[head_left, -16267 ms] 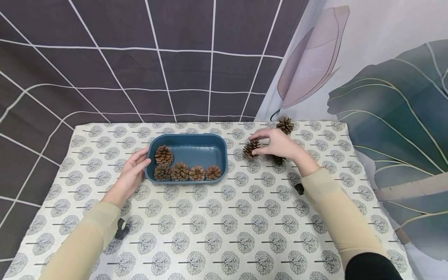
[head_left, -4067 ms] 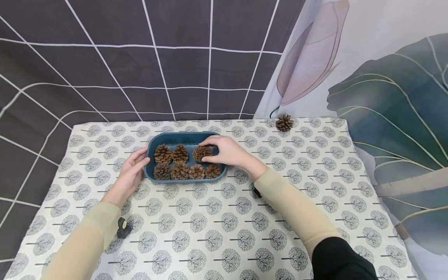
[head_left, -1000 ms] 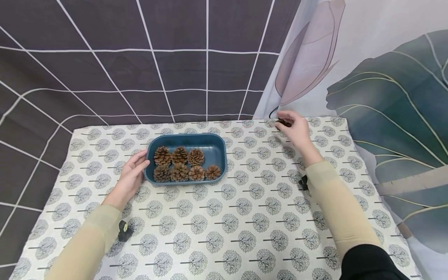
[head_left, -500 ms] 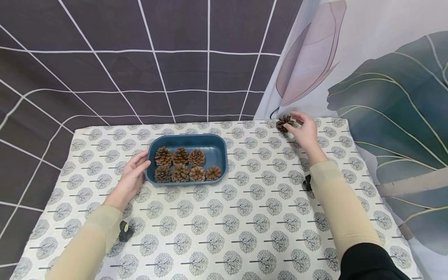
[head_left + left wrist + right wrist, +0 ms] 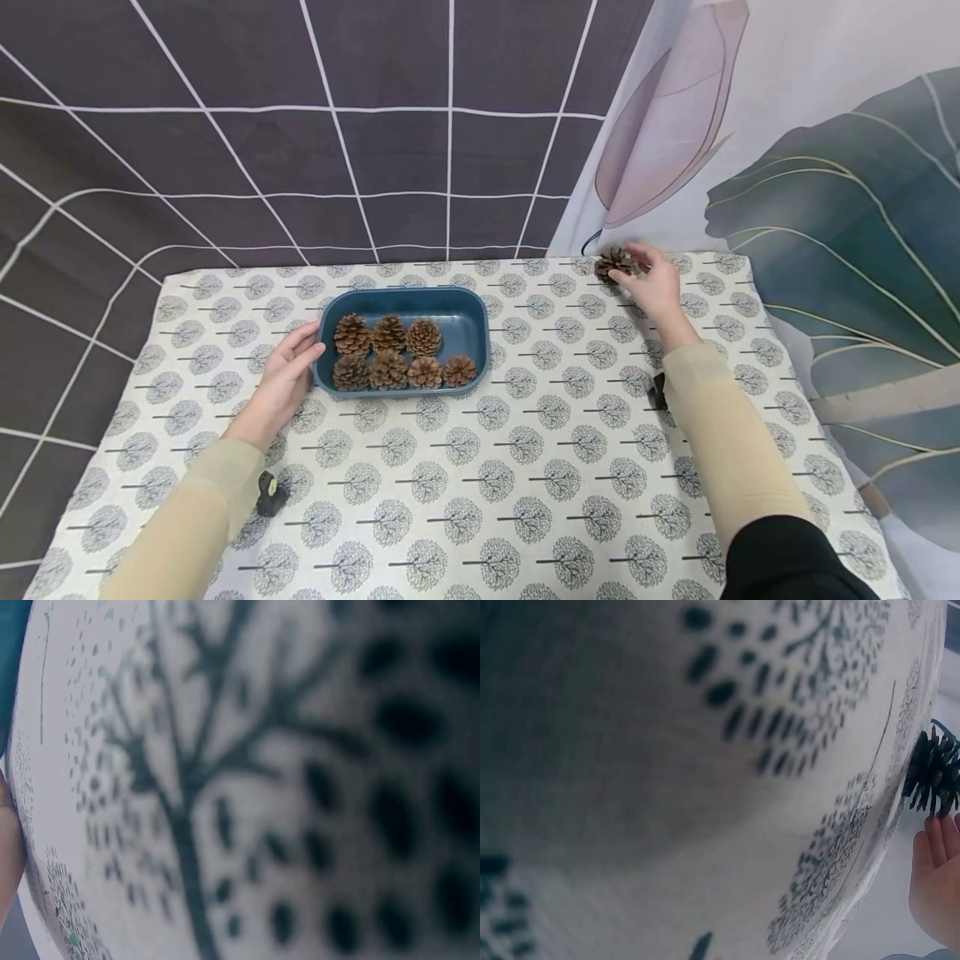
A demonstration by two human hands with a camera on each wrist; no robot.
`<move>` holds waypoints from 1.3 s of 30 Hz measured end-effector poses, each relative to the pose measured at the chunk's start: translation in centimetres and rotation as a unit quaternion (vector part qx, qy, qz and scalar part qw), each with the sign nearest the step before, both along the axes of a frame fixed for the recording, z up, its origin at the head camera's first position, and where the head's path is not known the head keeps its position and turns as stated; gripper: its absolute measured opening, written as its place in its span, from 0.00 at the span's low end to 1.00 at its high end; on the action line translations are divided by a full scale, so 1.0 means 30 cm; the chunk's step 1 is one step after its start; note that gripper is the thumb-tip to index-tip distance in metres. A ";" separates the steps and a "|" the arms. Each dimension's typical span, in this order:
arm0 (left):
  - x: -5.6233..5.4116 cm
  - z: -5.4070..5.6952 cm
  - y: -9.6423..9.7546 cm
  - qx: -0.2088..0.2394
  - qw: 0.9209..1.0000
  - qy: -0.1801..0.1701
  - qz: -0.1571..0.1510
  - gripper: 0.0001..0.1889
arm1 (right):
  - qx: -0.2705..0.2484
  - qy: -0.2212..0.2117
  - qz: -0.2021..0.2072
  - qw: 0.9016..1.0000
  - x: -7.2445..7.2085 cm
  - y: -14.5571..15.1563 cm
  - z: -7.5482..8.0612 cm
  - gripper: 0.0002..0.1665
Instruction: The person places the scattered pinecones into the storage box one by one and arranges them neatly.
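A blue tray [image 5: 465, 292] lies on the cloth left of centre, with several brown pine cones [image 5: 387, 369] in two rows inside it. The front row runs nearly the tray's length; the back row stops short of its right end. My left hand [image 5: 288, 367] rests at the tray's left end, fingers fairly straight along the outside, thumb at the rim. At the back right, my right hand [image 5: 654, 287] pinches a single pine cone [image 5: 612, 265] between thumb and fingers. In the right wrist view this pine cone [image 5: 934, 772] shows dark above the fingertips.
A tree-patterned cloth [image 5: 495, 483] covers the table, its back edge just behind the pinched cone. A dark, white-lined curtain [image 5: 390, 150] hangs behind, and a leaf-printed one [image 5: 840, 250] at right. A thin dark cord [image 5: 591, 242] shows near the back edge.
Since the oldest frame, further pine cones have gone from the cloth into the tray's back row. My right hand has since moved from the tray to the last cone outside it. The left hand stays put.
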State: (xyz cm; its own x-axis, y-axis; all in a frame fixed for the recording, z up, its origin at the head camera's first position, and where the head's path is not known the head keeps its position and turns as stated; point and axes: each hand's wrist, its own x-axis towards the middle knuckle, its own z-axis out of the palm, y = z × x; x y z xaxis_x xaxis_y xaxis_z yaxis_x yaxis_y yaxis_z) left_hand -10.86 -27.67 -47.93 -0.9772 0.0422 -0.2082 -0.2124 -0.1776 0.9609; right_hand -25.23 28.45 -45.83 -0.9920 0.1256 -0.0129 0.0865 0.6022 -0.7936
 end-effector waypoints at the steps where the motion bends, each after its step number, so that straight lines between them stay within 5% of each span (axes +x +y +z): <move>1: -0.001 0.000 0.001 0.002 1.000 0.002 -0.001 0.19 | 0.002 -0.003 0.000 1.000 -0.002 0.002 -0.002 0.40; 19: -0.005 0.005 0.010 0.030 0.999 0.007 0.008 0.19 | 0.023 0.002 -0.013 1.000 0.007 0.003 -0.011 0.35; 39: 0.001 0.000 0.000 0.011 1.000 0.002 0.004 0.18 | -0.057 -0.020 0.016 0.998 0.080 -0.051 0.014 0.32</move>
